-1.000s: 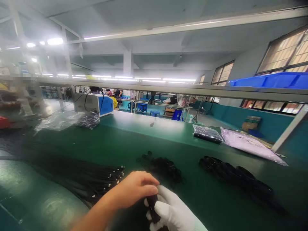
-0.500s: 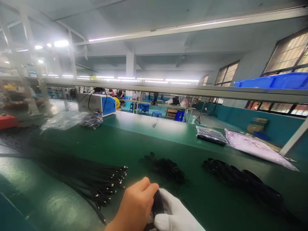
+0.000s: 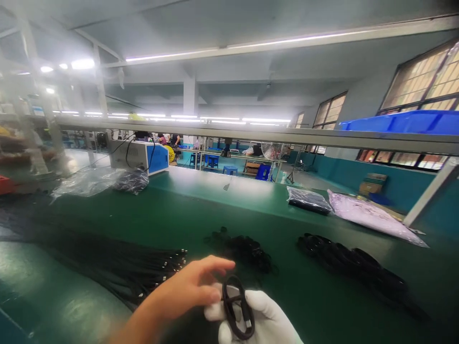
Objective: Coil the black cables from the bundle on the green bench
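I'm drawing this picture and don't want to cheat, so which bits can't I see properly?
All in the head view:
- back of the coiled black cable: hidden by the gloved right hand
- far ends of the loose black cables: lost in blur toward the left edge
- rest of the red object: cut off by the left edge
- inside of the blue bin: hidden by its side

Cable coil [image 3: 234, 298] in right hand [image 3: 268, 315]; left hand [image 3: 195, 286] just left of coil. Table [image 3: 186, 220] beneath both hands. Left of left hand: long cable bundle [image 3: 107, 258]. Just beyond hands: small heap [image 3: 251, 251]. Right of right hand: coiled cables [image 3: 351, 263]; behind those, flat packet [image 3: 308, 200], larger bag [image 3: 373, 215] beside it. Far ahead-left of left hand: plastic bags [image 3: 86, 181] before machine [image 3: 156, 157]. Ahead of hands, above table: shelf rail [image 3: 222, 129], bin [image 3: 401, 123] on its right part.
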Action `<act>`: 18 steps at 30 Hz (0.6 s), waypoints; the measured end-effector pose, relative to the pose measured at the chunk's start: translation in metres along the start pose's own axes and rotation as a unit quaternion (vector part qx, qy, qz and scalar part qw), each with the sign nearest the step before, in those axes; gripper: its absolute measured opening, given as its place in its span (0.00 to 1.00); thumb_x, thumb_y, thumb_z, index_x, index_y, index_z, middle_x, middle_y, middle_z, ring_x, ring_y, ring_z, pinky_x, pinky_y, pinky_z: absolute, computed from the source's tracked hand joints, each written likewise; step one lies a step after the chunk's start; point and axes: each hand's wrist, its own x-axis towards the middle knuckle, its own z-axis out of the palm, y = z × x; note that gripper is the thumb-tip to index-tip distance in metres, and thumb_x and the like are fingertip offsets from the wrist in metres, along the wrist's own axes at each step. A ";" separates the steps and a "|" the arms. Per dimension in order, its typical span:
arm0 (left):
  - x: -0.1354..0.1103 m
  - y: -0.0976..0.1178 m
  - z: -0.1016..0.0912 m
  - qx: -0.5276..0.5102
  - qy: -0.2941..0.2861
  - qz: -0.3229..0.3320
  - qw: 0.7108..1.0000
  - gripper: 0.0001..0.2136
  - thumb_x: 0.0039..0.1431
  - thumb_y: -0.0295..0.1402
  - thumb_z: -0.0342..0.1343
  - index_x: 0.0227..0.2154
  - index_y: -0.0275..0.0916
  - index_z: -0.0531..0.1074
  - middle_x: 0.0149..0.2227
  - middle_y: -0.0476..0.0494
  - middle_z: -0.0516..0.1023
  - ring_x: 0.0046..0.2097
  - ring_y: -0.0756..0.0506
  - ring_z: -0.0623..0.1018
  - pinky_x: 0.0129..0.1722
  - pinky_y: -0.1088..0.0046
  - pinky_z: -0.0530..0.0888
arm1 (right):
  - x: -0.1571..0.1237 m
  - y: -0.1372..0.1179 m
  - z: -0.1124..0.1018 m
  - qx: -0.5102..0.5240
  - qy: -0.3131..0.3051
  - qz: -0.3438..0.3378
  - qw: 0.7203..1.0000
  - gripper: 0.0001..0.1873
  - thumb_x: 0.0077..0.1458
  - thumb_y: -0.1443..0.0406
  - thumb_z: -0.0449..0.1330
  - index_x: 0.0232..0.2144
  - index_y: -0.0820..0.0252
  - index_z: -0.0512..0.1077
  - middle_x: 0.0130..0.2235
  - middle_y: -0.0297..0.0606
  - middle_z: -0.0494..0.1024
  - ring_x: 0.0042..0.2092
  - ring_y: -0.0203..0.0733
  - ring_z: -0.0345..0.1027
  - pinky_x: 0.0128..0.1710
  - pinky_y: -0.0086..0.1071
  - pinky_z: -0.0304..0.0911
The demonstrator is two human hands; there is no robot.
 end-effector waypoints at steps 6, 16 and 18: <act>0.000 -0.012 0.001 0.063 0.038 -0.034 0.997 0.20 0.44 0.32 0.63 0.45 0.44 0.75 0.47 0.46 0.75 0.52 0.39 0.69 0.53 0.65 0.64 | 0.001 -0.006 0.003 -0.140 0.127 -0.037 0.981 0.27 0.48 0.56 0.63 0.46 0.69 0.68 0.36 0.44 0.74 0.35 0.42 0.70 0.33 0.31 0.63; 0.005 -0.023 0.022 0.037 0.179 0.028 0.983 0.14 0.53 0.29 0.55 0.43 0.41 0.73 0.42 0.45 0.76 0.44 0.45 0.74 0.46 0.71 0.70 | -0.002 -0.005 0.009 -0.238 0.156 -0.101 0.953 0.28 0.42 0.57 0.65 0.44 0.66 0.66 0.38 0.44 0.72 0.29 0.35 0.69 0.27 0.26 0.59; 0.008 -0.031 0.030 0.025 0.209 0.048 0.976 0.10 0.51 0.28 0.56 0.38 0.39 0.74 0.36 0.47 0.75 0.39 0.46 0.75 0.40 0.74 0.70 | 0.000 -0.003 0.007 -0.256 0.137 -0.091 0.953 0.28 0.43 0.58 0.65 0.44 0.68 0.65 0.32 0.44 0.74 0.27 0.35 0.67 0.26 0.26 0.56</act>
